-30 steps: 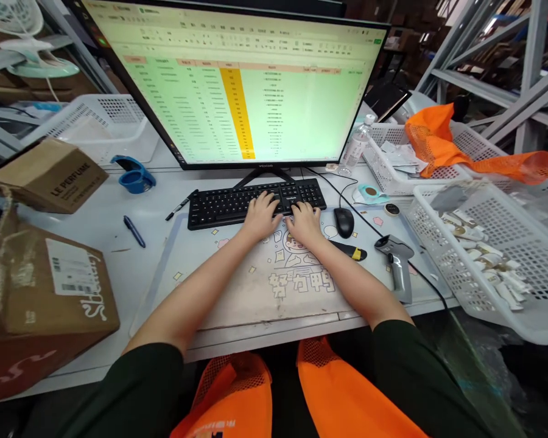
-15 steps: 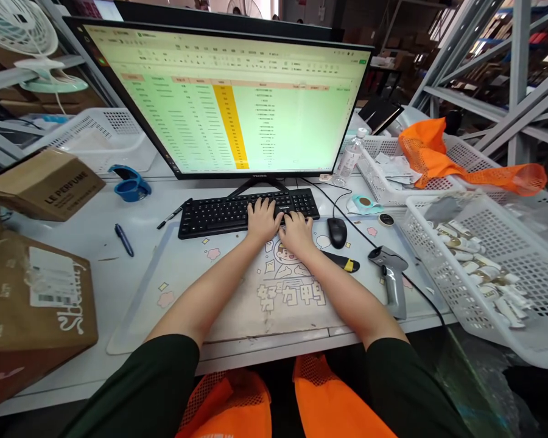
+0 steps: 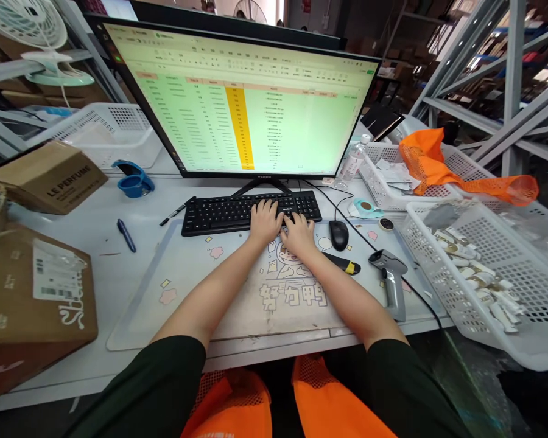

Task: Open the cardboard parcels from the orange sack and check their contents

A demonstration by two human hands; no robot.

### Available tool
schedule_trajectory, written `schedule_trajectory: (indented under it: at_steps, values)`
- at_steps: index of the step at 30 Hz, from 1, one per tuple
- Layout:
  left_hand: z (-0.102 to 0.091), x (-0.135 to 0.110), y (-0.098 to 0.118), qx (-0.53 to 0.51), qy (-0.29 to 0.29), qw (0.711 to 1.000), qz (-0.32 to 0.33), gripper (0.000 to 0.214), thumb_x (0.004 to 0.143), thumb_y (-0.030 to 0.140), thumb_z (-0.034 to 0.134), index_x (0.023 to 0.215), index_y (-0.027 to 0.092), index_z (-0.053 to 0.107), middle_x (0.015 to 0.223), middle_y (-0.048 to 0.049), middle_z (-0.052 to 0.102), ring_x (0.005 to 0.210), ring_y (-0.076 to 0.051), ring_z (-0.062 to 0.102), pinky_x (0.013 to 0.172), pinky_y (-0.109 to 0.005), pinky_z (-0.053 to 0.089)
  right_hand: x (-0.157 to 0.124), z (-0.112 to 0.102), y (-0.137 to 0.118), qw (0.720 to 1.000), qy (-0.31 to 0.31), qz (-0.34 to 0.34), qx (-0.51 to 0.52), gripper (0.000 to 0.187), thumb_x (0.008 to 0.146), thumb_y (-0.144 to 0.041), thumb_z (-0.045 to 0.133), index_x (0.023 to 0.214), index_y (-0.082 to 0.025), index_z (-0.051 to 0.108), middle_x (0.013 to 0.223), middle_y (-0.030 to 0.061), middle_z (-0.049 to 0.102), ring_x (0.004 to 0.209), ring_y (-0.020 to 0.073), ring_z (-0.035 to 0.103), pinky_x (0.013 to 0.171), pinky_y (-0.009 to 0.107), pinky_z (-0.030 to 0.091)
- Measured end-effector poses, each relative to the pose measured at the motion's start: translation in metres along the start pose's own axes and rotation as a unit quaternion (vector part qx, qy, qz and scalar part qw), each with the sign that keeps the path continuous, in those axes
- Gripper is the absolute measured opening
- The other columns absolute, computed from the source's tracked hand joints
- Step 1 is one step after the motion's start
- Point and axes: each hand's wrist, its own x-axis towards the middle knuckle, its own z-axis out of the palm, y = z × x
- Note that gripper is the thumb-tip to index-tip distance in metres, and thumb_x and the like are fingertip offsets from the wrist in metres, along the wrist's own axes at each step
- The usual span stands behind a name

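Both of my hands rest on the right half of a black keyboard (image 3: 223, 212). My left hand (image 3: 265, 221) lies with fingers spread over the keys. My right hand (image 3: 298, 233) sits close beside it, fingers bent down onto the keys, holding nothing. Above the keyboard stands a large monitor (image 3: 251, 115) showing a green spreadsheet with one orange column. A printed desk mat (image 3: 182, 286) lies under my forearms. A black mouse (image 3: 338, 234) sits just right of my right hand.
A grey barcode scanner (image 3: 390, 280) and a black-and-yellow cutter (image 3: 344, 264) lie right of the mat. White baskets (image 3: 525, 340) with small tubes stand at right, an orange mesh bag (image 3: 432, 161) behind. Cardboard boxes (image 3: 31, 292), a pen (image 3: 126, 235) and blue tape dispenser (image 3: 134, 180) are at left.
My hands have drawn closer together on the keyboard's right half. The view has tilted slightly, showing more of the monitor's top.
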Motion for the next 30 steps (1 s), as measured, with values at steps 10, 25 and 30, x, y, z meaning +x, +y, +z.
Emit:
schedule_trajectory:
  at_steps: [10, 25, 30]
  values:
    - [0.0006, 0.0012, -0.0013, -0.009, -0.005, 1.000, -0.003, 0.059, 0.107, 0.040, 0.039, 0.155, 0.010, 0.057, 0.164, -0.0210, 0.054, 0.157, -0.040, 0.040, 0.130, -0.059, 0.028, 0.0004, 0.0019, 0.0001, 1.000, -0.006, 0.008, -0.004, 0.059, 0.103, -0.035, 0.052, 0.160, -0.022, 0.056, 0.170, 0.0197, 0.045, 0.156, 0.0372, 0.039, 0.121, 0.057, 0.035]
    - [0.0006, 0.0024, -0.0014, -0.004, -0.005, 1.000, -0.001, 0.059, 0.107, 0.039, 0.040, 0.152, 0.007, 0.060, 0.163, -0.0211, 0.054, 0.155, -0.041, 0.041, 0.128, -0.059, 0.031, 0.0050, -0.0017, 0.0009, 0.998, 0.001, 0.063, 0.032, 0.063, 0.101, -0.040, 0.048, 0.150, -0.003, 0.060, 0.173, 0.0234, 0.040, 0.164, 0.0418, 0.027, 0.130, 0.065, 0.024]
    - [0.0025, 0.0024, -0.0020, -0.009, 0.001, 1.000, 0.004, 0.058, 0.107, 0.039, 0.041, 0.152, 0.007, 0.060, 0.162, -0.0218, 0.055, 0.155, -0.042, 0.042, 0.128, -0.060, 0.030, 0.0036, -0.0009, -0.0002, 0.998, -0.001, 0.052, 0.041, 0.067, 0.101, -0.038, 0.050, 0.160, -0.007, 0.051, 0.172, 0.0222, 0.043, 0.162, 0.0398, 0.032, 0.130, 0.066, 0.023]
